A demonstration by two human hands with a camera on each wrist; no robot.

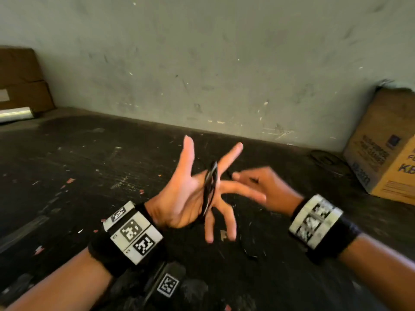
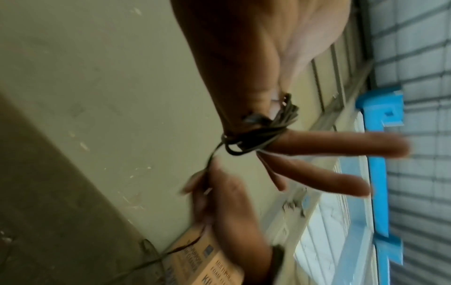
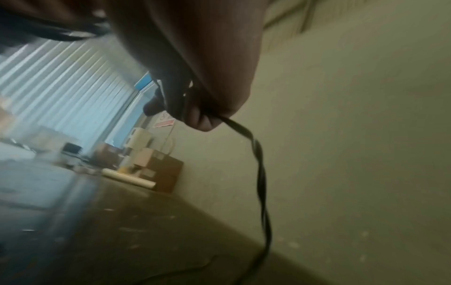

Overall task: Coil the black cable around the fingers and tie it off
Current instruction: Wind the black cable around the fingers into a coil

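My left hand (image 1: 190, 194) is held above the dark table, palm up, with straight fingers spread wide. The black cable (image 1: 210, 189) is wound in several loops round the base of its fingers; in the left wrist view the coil (image 2: 258, 131) hugs the knuckles. My right hand (image 1: 253, 182), blurred, sits just right of and behind the left fingers. It pinches the free strand (image 2: 209, 164) close to the coil. In the right wrist view the pinched cable (image 3: 260, 173) hangs down from the fingertips (image 3: 202, 121) to the table.
A yellow-brown cardboard box (image 1: 386, 153) stands at the back right against the wall, a dark ring (image 1: 323, 159) beside it. Brown boxes (image 1: 20, 79) and a white roll (image 1: 15, 114) are at the back left. Slack cable (image 1: 247, 250) lies on the scuffed table (image 1: 89, 176) below my hands.
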